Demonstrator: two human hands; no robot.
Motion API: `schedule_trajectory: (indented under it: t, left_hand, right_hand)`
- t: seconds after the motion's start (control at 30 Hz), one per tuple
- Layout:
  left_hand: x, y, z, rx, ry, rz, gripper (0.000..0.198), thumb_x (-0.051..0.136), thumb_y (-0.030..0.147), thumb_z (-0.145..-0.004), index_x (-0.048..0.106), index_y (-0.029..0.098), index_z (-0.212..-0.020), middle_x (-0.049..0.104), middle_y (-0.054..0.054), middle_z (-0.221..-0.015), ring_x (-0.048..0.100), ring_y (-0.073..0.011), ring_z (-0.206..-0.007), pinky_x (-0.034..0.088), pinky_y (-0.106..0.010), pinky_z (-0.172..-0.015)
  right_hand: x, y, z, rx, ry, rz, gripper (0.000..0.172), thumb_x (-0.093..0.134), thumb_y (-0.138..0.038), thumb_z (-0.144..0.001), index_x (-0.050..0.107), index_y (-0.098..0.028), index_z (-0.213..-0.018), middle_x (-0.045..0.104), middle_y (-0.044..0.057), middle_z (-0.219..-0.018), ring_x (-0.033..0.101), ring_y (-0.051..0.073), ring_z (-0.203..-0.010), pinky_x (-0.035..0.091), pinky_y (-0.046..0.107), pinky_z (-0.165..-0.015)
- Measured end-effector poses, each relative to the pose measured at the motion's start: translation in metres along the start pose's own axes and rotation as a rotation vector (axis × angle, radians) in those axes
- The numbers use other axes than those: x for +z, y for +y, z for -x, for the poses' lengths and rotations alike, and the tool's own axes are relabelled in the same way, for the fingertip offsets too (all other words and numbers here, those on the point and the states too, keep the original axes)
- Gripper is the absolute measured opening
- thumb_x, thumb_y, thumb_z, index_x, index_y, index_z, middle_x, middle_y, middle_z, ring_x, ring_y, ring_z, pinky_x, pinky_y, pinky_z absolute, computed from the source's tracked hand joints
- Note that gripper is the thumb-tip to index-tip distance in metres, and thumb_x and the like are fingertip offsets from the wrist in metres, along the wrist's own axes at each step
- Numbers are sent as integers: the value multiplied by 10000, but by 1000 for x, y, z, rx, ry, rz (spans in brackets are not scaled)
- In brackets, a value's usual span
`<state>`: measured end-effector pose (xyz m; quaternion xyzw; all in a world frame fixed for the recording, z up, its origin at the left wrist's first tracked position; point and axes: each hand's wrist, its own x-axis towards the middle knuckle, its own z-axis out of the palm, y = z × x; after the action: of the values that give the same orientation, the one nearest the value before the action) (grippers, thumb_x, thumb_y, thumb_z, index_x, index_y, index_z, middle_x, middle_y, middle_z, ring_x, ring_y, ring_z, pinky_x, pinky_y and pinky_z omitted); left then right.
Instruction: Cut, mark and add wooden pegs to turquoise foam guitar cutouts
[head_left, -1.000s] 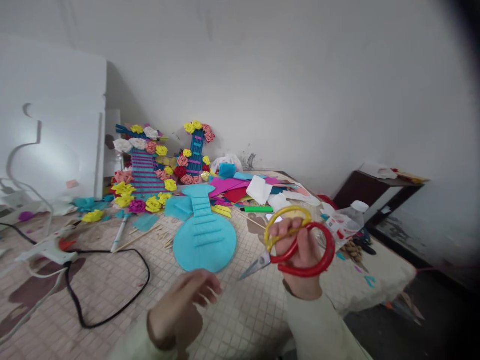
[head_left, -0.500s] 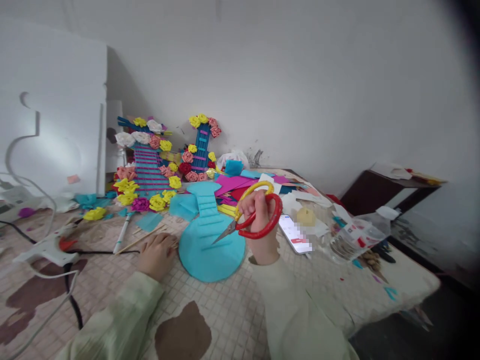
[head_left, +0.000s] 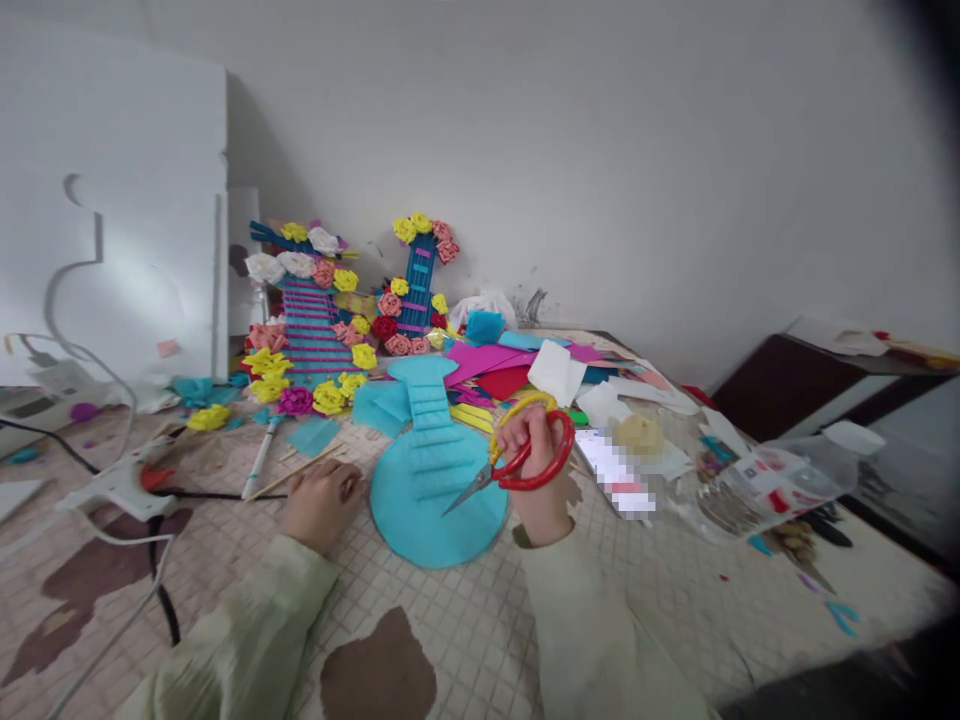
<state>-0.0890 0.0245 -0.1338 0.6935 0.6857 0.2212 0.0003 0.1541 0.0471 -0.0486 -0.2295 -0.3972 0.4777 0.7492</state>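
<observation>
My right hand (head_left: 534, 462) is closed round a pair of scissors (head_left: 541, 468) with one red and one yellow handle loop. Their blades point down and left, over the lower part of a guitar-shaped blue cutout (head_left: 435, 525) that lies flat on the table. Raised ridges run across the cutout's neck and middle. To the left of the cutout, my left hand (head_left: 321, 505) lies on the table with its fingers curled in. Whatever those fingers hold, if anything, is hidden. Thin wooden sticks (head_left: 296, 472) lie just beyond it.
A hot glue gun (head_left: 124, 485) with cables lies at left, beside a white marker (head_left: 260, 460). Behind stand two flower-trimmed panels (head_left: 319, 330). Coloured paper (head_left: 487, 362), a phone (head_left: 611, 470) and a clear plastic container (head_left: 772, 490) are at right.
The whole view has shifted, so things on the table appear farther right. My left fingers look more curled. My right hand still holds the scissors over the blue cutout.
</observation>
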Motion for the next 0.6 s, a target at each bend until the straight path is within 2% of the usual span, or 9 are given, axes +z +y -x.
schedule_trajectory:
  t: [0.13,0.27,0.43,0.5,0.6]
  left_hand:
    - [1,-9,-2,-4,76,-9,236,416,248,-767,622,173,-853,635,-94,-929,573,-261,-911,415,-425,-805]
    - [4,1,2,152,109,57,260,429,286,-796,611,173,-944,612,-100,-1008,536,-253,-992,401,-427,-863]
    - [8,28,16,512,-7,168,288,471,353,-802,591,255,-1045,587,-42,-1079,530,-199,-994,395,-367,-865]
    - [10,33,19,581,-45,181,315,494,376,-788,580,274,-1073,575,-47,-1100,528,-211,-999,389,-380,-844]
    - [13,36,21,588,-107,181,315,513,397,-772,592,292,-1059,561,-52,-1111,524,-227,-1007,385,-394,-824]
  right_hand:
    - [-5,-1,-1,-8,-26,-13,395,491,-421,-861,356,-179,-580,323,-61,-537,334,67,-462,333,216,-483]
    - [-3,3,0,-30,-102,27,431,460,-446,-871,348,-180,-550,311,-59,-508,342,70,-447,309,221,-458]
    - [13,12,2,-27,-275,129,459,413,-519,-864,355,-196,-542,331,-43,-492,362,97,-456,319,251,-454]
    - [20,15,4,-5,-363,167,447,433,-541,-844,368,-203,-559,343,-39,-504,366,104,-463,320,256,-450]
    - [25,20,10,28,-457,204,425,454,-556,-825,375,-210,-593,356,-36,-526,369,107,-477,327,255,-448]
